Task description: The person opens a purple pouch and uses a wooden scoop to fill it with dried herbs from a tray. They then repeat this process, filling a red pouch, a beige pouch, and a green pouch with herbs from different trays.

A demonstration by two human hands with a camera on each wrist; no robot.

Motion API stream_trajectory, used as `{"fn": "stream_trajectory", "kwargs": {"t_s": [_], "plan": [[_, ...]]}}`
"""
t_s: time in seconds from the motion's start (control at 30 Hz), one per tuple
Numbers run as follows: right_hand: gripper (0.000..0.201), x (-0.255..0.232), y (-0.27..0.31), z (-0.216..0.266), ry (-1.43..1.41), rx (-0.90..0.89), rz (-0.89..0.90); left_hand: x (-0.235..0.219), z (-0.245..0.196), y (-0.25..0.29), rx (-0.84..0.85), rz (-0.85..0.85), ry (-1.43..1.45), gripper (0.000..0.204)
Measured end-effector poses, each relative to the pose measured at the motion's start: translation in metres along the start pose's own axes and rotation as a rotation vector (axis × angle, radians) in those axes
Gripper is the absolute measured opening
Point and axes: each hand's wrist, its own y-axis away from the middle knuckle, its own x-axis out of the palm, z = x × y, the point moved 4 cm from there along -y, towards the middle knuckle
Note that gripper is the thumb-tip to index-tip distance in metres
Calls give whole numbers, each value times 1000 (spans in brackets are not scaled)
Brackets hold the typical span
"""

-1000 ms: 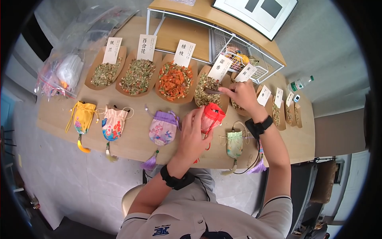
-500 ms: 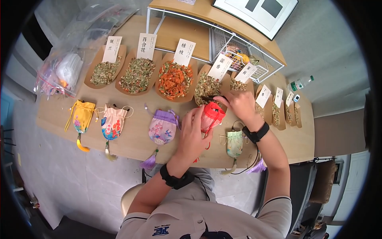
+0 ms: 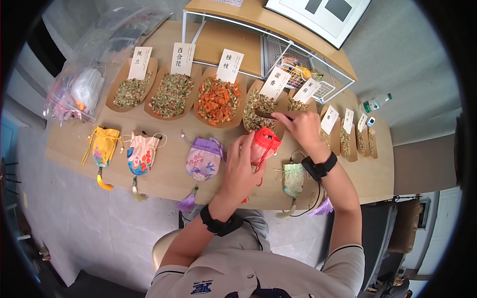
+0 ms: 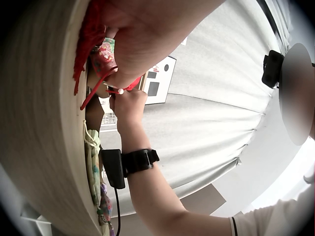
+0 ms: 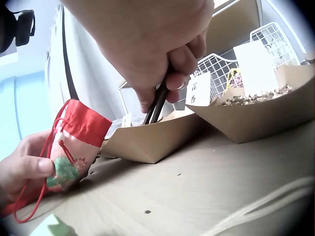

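My left hand (image 3: 240,166) grips a small red and pink drawstring pouch (image 3: 265,149), its red mouth tilted up and toward the herb trays. In the right wrist view a green leaf pattern shows on the pouch (image 5: 74,157), with the thumb against its side. My right hand (image 3: 304,126) pinches a slim, dark brown tool (image 5: 160,101) with two long parallel edges. Its far end points down into a brown paper tray (image 5: 152,145) of dried herbs (image 3: 259,107), just beyond the pouch. The tray wall hides the tip in the right wrist view.
More herb trays with cards stand in a row, including one with orange pieces (image 3: 218,99). Along the front lie yellow (image 3: 103,146), pale pink (image 3: 141,153), purple (image 3: 203,161) and green (image 3: 293,180) pouches. A shelf (image 3: 233,39) and a bottle (image 3: 376,103) are behind.
My right hand brought the dark tool toward the pouch mouth half a second ago and now has it back over the herbs in the tray. My left hand and the pouch stayed in place.
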Motion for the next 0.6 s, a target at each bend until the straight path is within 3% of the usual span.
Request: {"fn": "stream_trajectory", "kwargs": {"t_s": [0.27, 0.37, 0.6], "plan": [[53, 0, 7, -12, -6, 51, -17, 1, 1, 0, -24, 14, 24, 81], [36, -26, 8, -9, -132, 16, -27, -1, 0, 0, -13, 3, 6, 81], [41, -64, 25, 11, -159, -131, -68, 1, 2, 1, -40, 5, 51, 82]]}}
